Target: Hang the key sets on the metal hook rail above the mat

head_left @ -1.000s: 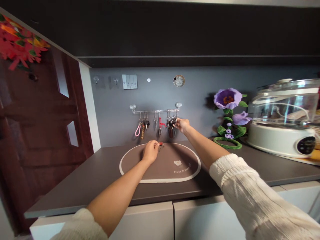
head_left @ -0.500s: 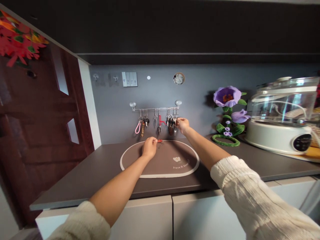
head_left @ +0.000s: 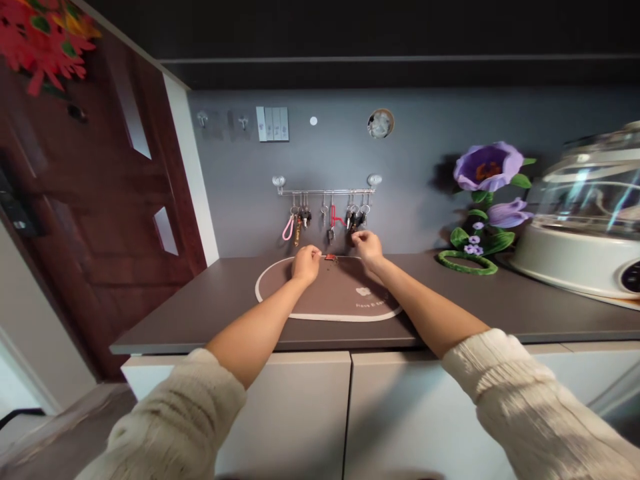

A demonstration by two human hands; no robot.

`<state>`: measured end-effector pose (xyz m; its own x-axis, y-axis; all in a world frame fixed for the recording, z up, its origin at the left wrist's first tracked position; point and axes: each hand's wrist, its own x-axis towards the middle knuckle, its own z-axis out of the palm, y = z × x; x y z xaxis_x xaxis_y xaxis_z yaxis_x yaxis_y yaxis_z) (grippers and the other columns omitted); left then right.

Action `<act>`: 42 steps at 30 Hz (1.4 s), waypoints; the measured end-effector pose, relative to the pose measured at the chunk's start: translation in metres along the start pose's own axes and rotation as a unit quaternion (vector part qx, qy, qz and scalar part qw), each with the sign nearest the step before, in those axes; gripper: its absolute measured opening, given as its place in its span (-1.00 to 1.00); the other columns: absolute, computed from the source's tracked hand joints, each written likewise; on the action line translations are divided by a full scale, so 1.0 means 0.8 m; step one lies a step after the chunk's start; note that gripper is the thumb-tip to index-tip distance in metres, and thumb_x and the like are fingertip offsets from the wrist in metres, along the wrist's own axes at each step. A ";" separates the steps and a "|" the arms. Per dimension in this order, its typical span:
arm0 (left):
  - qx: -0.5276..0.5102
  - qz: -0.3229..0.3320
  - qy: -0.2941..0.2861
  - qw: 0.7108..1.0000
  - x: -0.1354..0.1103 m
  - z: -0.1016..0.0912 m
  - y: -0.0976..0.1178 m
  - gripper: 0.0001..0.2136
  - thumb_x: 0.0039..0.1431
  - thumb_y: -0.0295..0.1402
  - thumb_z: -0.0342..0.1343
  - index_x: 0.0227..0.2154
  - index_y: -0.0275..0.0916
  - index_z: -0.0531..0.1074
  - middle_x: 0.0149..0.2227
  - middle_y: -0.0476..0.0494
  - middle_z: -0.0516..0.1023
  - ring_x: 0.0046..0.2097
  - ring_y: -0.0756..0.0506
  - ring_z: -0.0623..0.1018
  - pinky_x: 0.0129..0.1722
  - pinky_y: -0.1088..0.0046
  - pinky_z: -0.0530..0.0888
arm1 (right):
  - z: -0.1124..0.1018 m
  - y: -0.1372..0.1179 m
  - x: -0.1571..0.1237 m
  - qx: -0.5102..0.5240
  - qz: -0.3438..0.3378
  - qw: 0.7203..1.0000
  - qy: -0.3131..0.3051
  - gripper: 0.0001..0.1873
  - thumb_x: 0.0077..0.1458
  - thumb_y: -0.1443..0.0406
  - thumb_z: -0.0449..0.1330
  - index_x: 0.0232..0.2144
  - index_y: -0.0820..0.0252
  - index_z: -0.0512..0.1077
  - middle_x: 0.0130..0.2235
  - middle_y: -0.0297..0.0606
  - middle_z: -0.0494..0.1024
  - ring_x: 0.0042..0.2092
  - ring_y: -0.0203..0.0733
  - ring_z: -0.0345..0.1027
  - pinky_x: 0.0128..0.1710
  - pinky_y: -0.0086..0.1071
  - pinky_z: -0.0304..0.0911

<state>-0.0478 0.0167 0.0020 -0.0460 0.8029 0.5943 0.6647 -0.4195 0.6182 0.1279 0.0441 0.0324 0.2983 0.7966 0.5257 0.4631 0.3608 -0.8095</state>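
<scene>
My left hand [head_left: 306,262] is closed in a pinch over the oval brown mat [head_left: 345,308], holding a small key with a red tag [head_left: 330,257] by its end. My right hand [head_left: 369,247] hovers just right of it, fingers curled, below a dark key bunch [head_left: 355,219] that hangs on the metal hook rail [head_left: 325,192]. I cannot make out anything inside the right hand. A pink strap key [head_left: 289,228] and other keys hang further left on the rail.
The dark countertop [head_left: 200,313] runs along a grey wall. A purple fabric flower [head_left: 483,200] and a white cooker with a glass lid [head_left: 585,220] stand to the right. A brown door [head_left: 90,200] is on the left. White cabinets [head_left: 400,413] sit below.
My right hand has come down from the hanging dark key bunch to just above the mat. The view has pulled back and tilted down. The left hand keeps its pinch on the red-tagged key.
</scene>
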 end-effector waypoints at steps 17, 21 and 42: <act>0.033 -0.009 -0.057 0.998 -0.006 -0.004 0.002 -0.89 0.02 -0.44 0.02 -0.42 -0.26 0.44 -0.36 -0.11 0.51 -0.32 -0.01 0.44 -0.25 0.50 0.33 | 0.031 0.012 -0.021 -0.310 -0.067 0.926 -0.206 -0.83 -0.04 0.31 0.14 -0.39 0.24 0.50 -0.32 -0.17 0.54 -0.27 -0.21 0.37 -0.31 -0.47 0.14; 0.034 -0.006 -0.058 0.998 -0.006 -0.004 0.002 -0.89 0.01 -0.46 0.02 -0.42 -0.26 0.45 -0.36 -0.11 0.51 -0.32 0.00 0.44 -0.23 0.49 0.33 | 0.033 0.016 -0.018 -0.308 -0.086 0.926 -0.202 -0.85 -0.03 0.33 0.13 -0.40 0.25 0.48 -0.34 -0.18 0.54 -0.30 -0.23 0.36 -0.32 -0.48 0.14; -0.014 0.060 -0.002 0.998 0.002 -0.006 0.002 -0.88 0.05 -0.44 -0.01 -0.40 -0.27 0.42 -0.33 -0.11 0.47 -0.28 0.00 0.42 -0.19 0.47 0.34 | 0.022 -0.004 -0.025 0.012 -0.121 0.970 -0.211 -0.88 -0.03 0.27 0.06 -0.47 0.23 0.31 -0.45 -0.34 0.41 -0.38 -0.34 0.23 -0.29 -0.42 0.17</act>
<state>-0.0505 0.0154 0.0066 0.0358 0.7479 0.6629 0.6442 -0.5244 0.5568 0.1057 0.0358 0.0202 -0.1876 0.8132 0.5508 0.4563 0.5688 -0.6843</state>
